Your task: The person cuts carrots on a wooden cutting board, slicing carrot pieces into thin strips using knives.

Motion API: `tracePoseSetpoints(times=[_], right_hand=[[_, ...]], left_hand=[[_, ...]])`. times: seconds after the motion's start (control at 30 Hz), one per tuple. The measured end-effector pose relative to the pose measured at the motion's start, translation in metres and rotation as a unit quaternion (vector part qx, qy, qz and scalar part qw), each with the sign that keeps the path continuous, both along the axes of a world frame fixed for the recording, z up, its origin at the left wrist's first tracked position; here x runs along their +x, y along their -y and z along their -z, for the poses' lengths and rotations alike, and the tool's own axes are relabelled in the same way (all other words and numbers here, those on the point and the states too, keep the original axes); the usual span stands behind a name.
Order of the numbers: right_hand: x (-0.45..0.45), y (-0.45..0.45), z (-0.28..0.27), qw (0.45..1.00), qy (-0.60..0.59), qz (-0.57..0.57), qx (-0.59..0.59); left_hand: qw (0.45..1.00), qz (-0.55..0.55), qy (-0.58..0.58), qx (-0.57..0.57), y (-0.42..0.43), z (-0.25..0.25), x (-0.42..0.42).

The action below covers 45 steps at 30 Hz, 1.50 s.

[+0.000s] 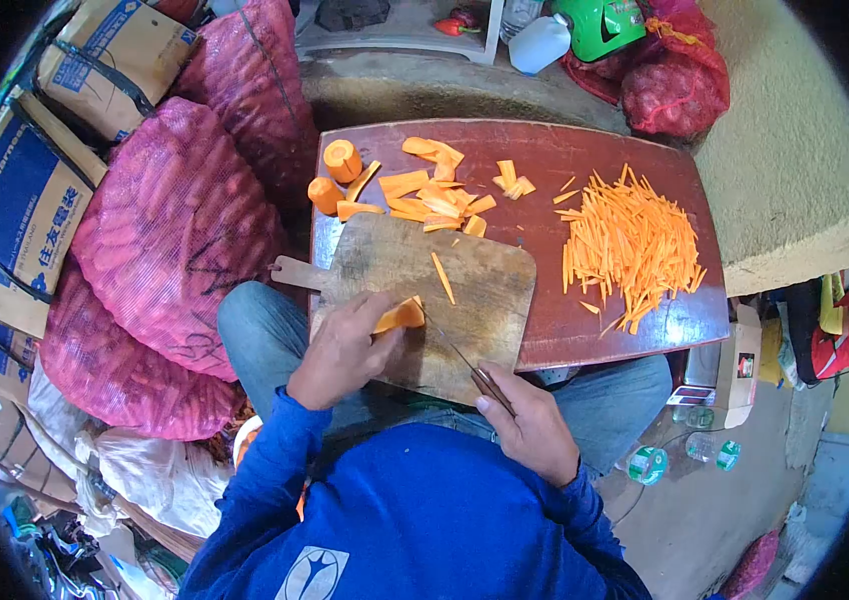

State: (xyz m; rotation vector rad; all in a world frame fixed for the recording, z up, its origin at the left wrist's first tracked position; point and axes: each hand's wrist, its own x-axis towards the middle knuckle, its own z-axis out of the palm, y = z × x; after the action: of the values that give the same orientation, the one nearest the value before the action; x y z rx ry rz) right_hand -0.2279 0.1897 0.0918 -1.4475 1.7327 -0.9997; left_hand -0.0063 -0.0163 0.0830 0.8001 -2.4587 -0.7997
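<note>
Sleeves of blue cloth (290, 440) come in from the near side. On the right, the fingers of the right hand (535, 415) are closed round the handle of a knife (465, 358), its blade pointing far and left. Left of it, the fingers of the left hand (345, 345) hold a carrot piece (401, 316) down on the wooden cutting board (490, 275), near the blade's tip. One thin carrot strip (443, 278) lies just beyond. The board rests on the left part of a red-brown surface (535, 225). To the right sits a heap of carrot shreds (635, 250). Past the board's far edge lie broad carrot slices (435, 195), with thick carrot stubs (342, 160) at far left. Left of the surface, pink mesh sacks (175, 230) bulge; at the far right is a red mesh bag (680, 95) beside a white jug (539, 45).
</note>
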Motion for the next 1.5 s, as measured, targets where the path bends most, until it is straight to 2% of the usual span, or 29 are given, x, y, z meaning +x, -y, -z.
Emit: tracePoseSetpoints(times=[0.03,0.1,0.13,0.2,0.4,0.6,0.7,0.77,0.83,0.9,1.0,1.07,1.3,1.5], right_hand=[[0.001,0.001,0.000,1.000,0.002,-0.007,0.009],[0.001,0.003,0.001,1.000,0.004,-0.014,0.017],[0.001,0.004,0.002,1.000,0.001,-0.014,0.006],[0.001,0.003,0.004,1.000,-0.004,-0.011,-0.005],[0.000,0.010,-0.003,0.999,-0.002,-0.028,0.029],[0.002,0.009,-0.002,1.000,-0.003,-0.023,0.015],[0.003,0.013,-0.023,0.998,0.066,-0.012,0.016],[0.003,0.014,-0.034,0.989,0.108,-0.003,0.102],[0.006,0.015,-0.034,0.990,0.117,0.001,0.084],[0.007,0.017,-0.036,0.990,0.126,0.004,0.063],[0.008,0.021,-0.039,0.989,0.135,-0.001,0.058],[0.007,0.024,-0.039,0.994,0.102,-0.019,0.028],[0.008,0.027,-0.031,0.994,0.102,-0.030,0.010],[0.008,0.028,-0.029,0.996,0.087,-0.030,-0.006]], left_hand=[[1.000,-0.001,0.001,-0.001,-0.004,-0.001,0.000],[0.993,-0.028,-0.033,0.109,-0.011,-0.004,-0.002],[0.993,-0.028,-0.033,0.109,-0.013,-0.001,-0.002],[0.993,-0.040,-0.080,0.071,-0.015,0.009,-0.003],[0.988,-0.090,-0.122,-0.001,-0.017,0.024,-0.014],[0.986,-0.104,-0.130,-0.006,-0.017,0.026,-0.016],[0.986,-0.098,-0.135,-0.030,-0.016,0.031,-0.015],[0.986,-0.093,-0.132,-0.027,-0.017,0.036,-0.014],[0.987,-0.087,-0.130,-0.026,-0.017,0.036,-0.014],[0.987,-0.088,-0.100,-0.088,-0.016,0.032,-0.014],[0.986,-0.067,-0.097,-0.117,-0.017,0.029,-0.014],[0.985,-0.076,-0.101,-0.114,-0.021,0.027,-0.016],[0.984,-0.091,-0.111,-0.108,-0.020,0.033,-0.015],[0.986,-0.090,-0.112,-0.088,-0.017,0.019,-0.019]])
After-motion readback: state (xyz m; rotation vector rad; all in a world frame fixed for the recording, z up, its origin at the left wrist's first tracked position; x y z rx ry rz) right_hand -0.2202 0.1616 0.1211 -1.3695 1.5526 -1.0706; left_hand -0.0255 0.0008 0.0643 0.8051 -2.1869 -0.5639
